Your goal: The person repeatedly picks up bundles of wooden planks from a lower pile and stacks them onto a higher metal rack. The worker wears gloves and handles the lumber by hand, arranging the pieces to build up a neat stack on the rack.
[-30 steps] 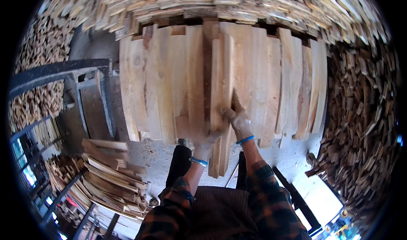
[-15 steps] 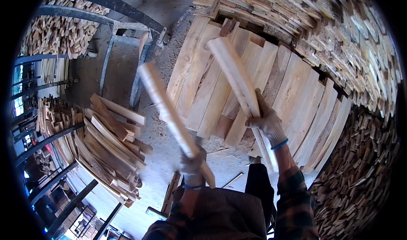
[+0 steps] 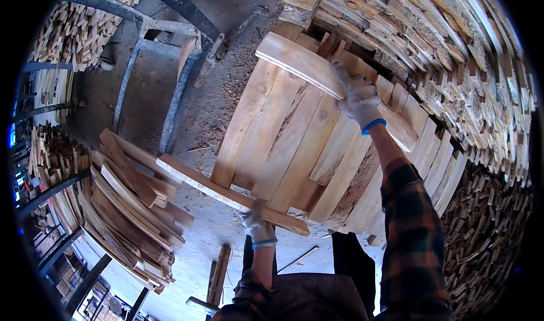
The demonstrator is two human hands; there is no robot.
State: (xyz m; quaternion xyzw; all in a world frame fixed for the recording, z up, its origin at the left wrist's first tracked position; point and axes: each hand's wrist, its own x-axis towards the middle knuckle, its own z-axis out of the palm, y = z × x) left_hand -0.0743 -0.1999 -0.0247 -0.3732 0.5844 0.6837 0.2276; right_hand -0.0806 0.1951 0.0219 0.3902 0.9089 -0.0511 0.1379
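**Two boards in hand, mid-sort**

My left hand (image 3: 256, 226) has its fingers closed around a long board (image 3: 226, 193), carried level above the floor. My right hand (image 3: 358, 99) grips a second board (image 3: 309, 66), lifted off the leaning row (image 3: 294, 145). Next move, likely: swing the left board onto the loose pile (image 3: 127, 202), aiming carefully.

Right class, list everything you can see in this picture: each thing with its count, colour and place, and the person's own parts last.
Held planks: two, pale wood; left plank low centre, right plank raised at top.
Leaning boards: many, pale wood, centre.
Loose plank pile: one heap, brown, left.
Stacked offcuts: countless, tan, top and right.
Metal frame: one, grey, upper left.
Sawdust floor: grey-brown.
Left hand: white glove, gripping left plank.
Right hand: white glove, gripping right plank.
Sleeves: checked, dark and orange.
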